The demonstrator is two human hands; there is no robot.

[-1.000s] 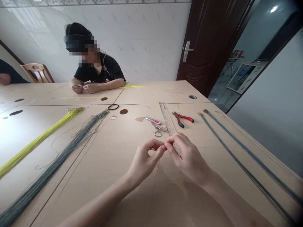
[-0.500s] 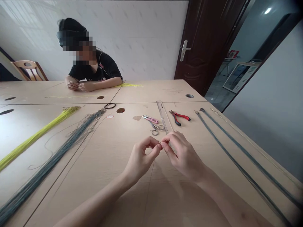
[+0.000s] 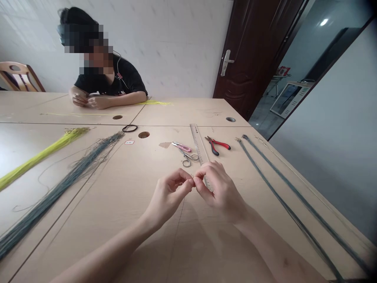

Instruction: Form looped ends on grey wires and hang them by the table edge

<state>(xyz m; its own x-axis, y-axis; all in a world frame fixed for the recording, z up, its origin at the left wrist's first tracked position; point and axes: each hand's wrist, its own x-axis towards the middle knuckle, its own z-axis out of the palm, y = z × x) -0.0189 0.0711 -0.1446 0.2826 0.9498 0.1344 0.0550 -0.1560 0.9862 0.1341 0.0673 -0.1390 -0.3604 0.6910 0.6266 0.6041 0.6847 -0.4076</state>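
Note:
My left hand (image 3: pixel 166 198) and my right hand (image 3: pixel 221 193) meet above the table, each closed in a pinch with fingertips touching. Between them is a thin cord (image 3: pixel 192 176), a tiny bit of which sticks up over the fingertips. A fine dark line, seemingly its strand, trails below my left hand; the rest is hidden by my fingers. Just beyond lie small metal scissors (image 3: pixel 187 156) and pink-handled snips (image 3: pixel 183 147). The clear ruler (image 3: pixel 198 141) runs partly under my right hand. Red and black pliers (image 3: pixel 217 145) rest to its right.
At left lie a yellow cord bundle (image 3: pixel 44 151) and a blue-grey cord bundle (image 3: pixel 70 179). Two thinner blue-grey bundles, one a cord bundle (image 3: pixel 282 179), stretch along the right. A black ring (image 3: pixel 130 128) sits near a table hole (image 3: pixel 144 135). Across the table sits a person (image 3: pixel 126 78).
The view has shifted slightly, so the table things appear a little further left and higher. Both hands keep their pinch at the same meeting point, almost unchanged.

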